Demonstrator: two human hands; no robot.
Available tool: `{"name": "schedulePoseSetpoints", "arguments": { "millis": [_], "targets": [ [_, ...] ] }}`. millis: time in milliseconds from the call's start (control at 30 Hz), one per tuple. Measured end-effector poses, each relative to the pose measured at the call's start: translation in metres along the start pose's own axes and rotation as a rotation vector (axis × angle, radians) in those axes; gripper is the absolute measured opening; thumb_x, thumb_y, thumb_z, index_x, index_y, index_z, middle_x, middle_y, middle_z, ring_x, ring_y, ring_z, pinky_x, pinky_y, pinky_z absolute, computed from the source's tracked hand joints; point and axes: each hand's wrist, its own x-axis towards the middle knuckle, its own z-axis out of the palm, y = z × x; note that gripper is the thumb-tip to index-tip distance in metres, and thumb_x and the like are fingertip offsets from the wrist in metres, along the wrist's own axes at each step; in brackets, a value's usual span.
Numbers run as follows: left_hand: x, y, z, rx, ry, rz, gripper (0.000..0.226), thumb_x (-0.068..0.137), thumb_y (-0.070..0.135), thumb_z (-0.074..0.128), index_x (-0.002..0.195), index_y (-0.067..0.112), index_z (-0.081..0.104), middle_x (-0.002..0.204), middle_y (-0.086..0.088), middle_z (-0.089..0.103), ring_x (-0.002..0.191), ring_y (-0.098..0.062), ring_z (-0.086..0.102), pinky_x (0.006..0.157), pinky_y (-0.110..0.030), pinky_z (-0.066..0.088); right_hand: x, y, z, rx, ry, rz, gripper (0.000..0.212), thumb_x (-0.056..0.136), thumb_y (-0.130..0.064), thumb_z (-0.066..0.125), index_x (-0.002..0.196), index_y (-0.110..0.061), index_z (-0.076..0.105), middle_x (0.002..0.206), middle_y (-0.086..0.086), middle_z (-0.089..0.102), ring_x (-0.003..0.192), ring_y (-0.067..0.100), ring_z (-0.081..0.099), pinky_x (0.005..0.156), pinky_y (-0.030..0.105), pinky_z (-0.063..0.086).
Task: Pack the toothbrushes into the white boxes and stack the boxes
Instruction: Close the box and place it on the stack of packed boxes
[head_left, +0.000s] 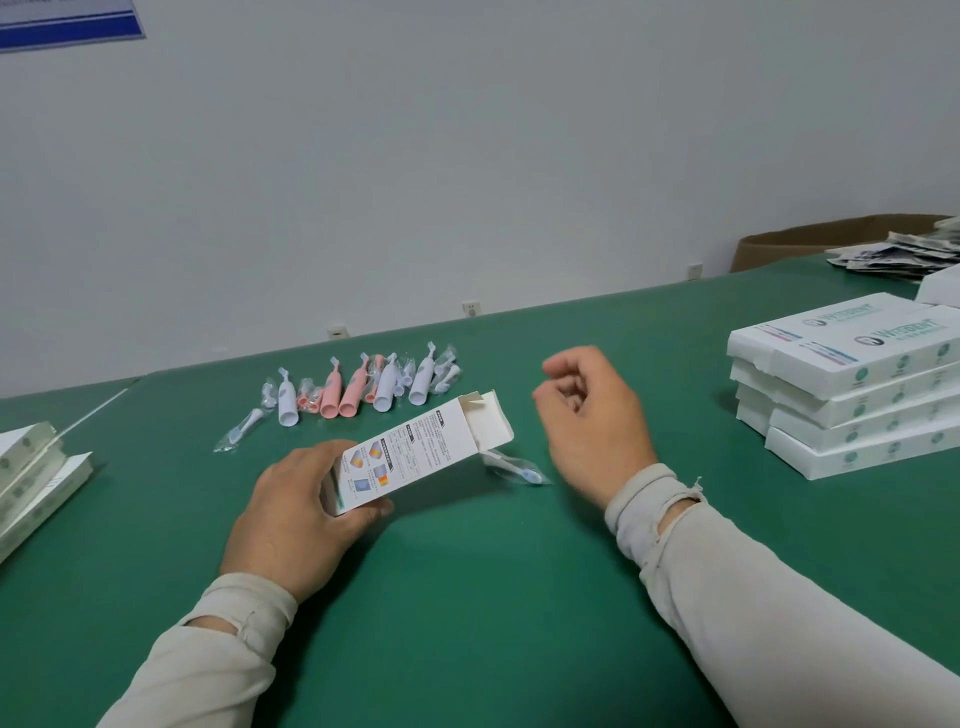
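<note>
Both sleeved forearms reach in from the near edge, and the left hand (296, 525) grips the shut end of a white box (415, 454), holding it tilted with its open flaps (488, 423) pointing toward 1 o'clock. At 4 o'clock from that mouth, a wrapped brush head (517, 467) lies on the green desk (467, 597), just beside the flaps and not yet inside. The right hand (589, 415) hovers at 3 o'clock of the box, fingers loosely curled and holding nothing. Farther out at 11 o'clock, a row of toothbrushes (358, 389), pink and white handles with bagged heads, waits unpacked. At 3 o'clock, well apart, a stack of filled-looking boxes (852, 384) stands several layers high; whether each is truly packed cannot be told. At 9 o'clock, more boxes (36, 483) lie by the desk edge. Judging by this, the job looks partly done: one stack is built, one box is mid-fill, and about half a dozen handles remain.
</note>
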Motion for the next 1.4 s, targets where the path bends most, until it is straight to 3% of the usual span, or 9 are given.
{"name": "schedulePoseSetpoints", "arguments": {
  "millis": [100, 200, 367, 533, 700, 867, 1133, 1267, 1400],
  "targets": [
    [0.001, -0.002, -0.001, 0.015, 0.012, -0.035, 0.047, 0.069, 0.047, 0.082, 0.11, 0.045, 0.06, 0.099, 0.016, 0.06, 0.097, -0.018, 0.054, 0.083, -0.045, 0.05, 0.005, 0.015, -0.004, -0.388, -0.272, 0.171, 0.009, 0.088, -0.027, 0.057, 0.094, -0.033, 0.061, 0.089, -0.014, 0.067, 0.079, 0.01, 0.062, 0.084, 0.031, 0.053],
    [0.001, -0.002, -0.001, 0.013, 0.014, -0.053, 0.044, 0.07, 0.046, 0.082, 0.108, 0.046, 0.059, 0.097, 0.015, 0.06, 0.096, -0.02, 0.054, 0.082, -0.045, 0.051, 0.001, 0.013, -0.003, -0.648, -0.531, 0.221, 0.032, 0.086, -0.05, 0.061, 0.11, -0.03, 0.064, 0.096, -0.013, 0.063, 0.092, 0.019, 0.064, 0.088, 0.036, 0.053],
    [0.001, -0.001, -0.003, 0.016, 0.006, -0.066, 0.044, 0.071, 0.047, 0.082, 0.107, 0.047, 0.056, 0.098, 0.015, 0.059, 0.097, -0.019, 0.054, 0.084, -0.044, 0.051, -0.004, 0.0, -0.001, -0.759, -0.626, 0.146, 0.017, 0.084, -0.046, 0.063, 0.081, -0.03, 0.068, 0.08, -0.011, 0.065, 0.079, 0.017, 0.065, 0.076, 0.034, 0.057],
    [0.001, 0.0, -0.004, 0.028, 0.019, -0.095, 0.044, 0.071, 0.046, 0.082, 0.109, 0.044, 0.059, 0.099, 0.012, 0.06, 0.099, -0.021, 0.055, 0.084, -0.045, 0.051, 0.002, -0.004, -0.009, -0.861, -0.517, 0.174, 0.017, 0.093, -0.033, 0.054, 0.078, -0.026, 0.061, 0.078, -0.007, 0.065, 0.074, 0.019, 0.064, 0.065, 0.029, 0.052],
    [0.001, -0.001, -0.007, 0.09, 0.057, -0.146, 0.043, 0.073, 0.045, 0.081, 0.111, 0.04, 0.062, 0.1, 0.009, 0.059, 0.1, -0.023, 0.054, 0.083, -0.044, 0.051, 0.009, -0.012, -0.026, -0.582, -0.068, 0.062, 0.014, 0.097, -0.028, 0.051, 0.085, -0.021, 0.054, 0.075, -0.006, 0.06, 0.061, 0.016, 0.053, 0.054, 0.029, 0.039],
    [0.002, 0.001, -0.007, 0.104, 0.032, -0.133, 0.045, 0.073, 0.046, 0.081, 0.113, 0.038, 0.061, 0.103, 0.009, 0.06, 0.102, -0.022, 0.053, 0.084, -0.044, 0.051, -0.003, -0.023, -0.009, -0.512, -0.184, -0.163, 0.011, 0.093, -0.021, 0.058, 0.083, -0.023, 0.062, 0.079, -0.01, 0.056, 0.075, 0.015, 0.055, 0.07, 0.032, 0.045],
    [0.0, 0.006, -0.007, 0.14, 0.02, -0.063, 0.051, 0.074, 0.048, 0.079, 0.12, 0.04, 0.058, 0.11, 0.013, 0.058, 0.107, -0.02, 0.05, 0.087, -0.042, 0.049, -0.004, -0.02, -0.01, -0.522, -0.282, -0.174, 0.012, 0.096, -0.026, 0.058, 0.092, -0.023, 0.069, 0.09, -0.008, 0.055, 0.085, 0.015, 0.054, 0.079, 0.03, 0.045],
    [-0.002, 0.008, -0.005, 0.119, -0.031, 0.001, 0.054, 0.072, 0.049, 0.08, 0.12, 0.043, 0.056, 0.106, 0.019, 0.053, 0.106, -0.016, 0.048, 0.088, -0.04, 0.047, -0.009, -0.018, 0.0, -0.31, -0.259, -0.14, 0.011, 0.092, -0.021, 0.065, 0.1, -0.019, 0.072, 0.098, -0.013, 0.051, 0.08, 0.002, 0.056, 0.079, 0.014, 0.042],
    [-0.002, 0.009, -0.003, 0.104, -0.039, 0.023, 0.056, 0.07, 0.05, 0.082, 0.119, 0.044, 0.056, 0.106, 0.02, 0.054, 0.106, -0.015, 0.048, 0.089, -0.04, 0.047, -0.013, -0.014, 0.008, -0.197, -0.155, -0.068, 0.015, 0.086, -0.017, 0.069, 0.083, -0.031, 0.067, 0.084, -0.015, 0.059, 0.071, 0.001, 0.058, 0.073, 0.016, 0.048]
  ]
}}
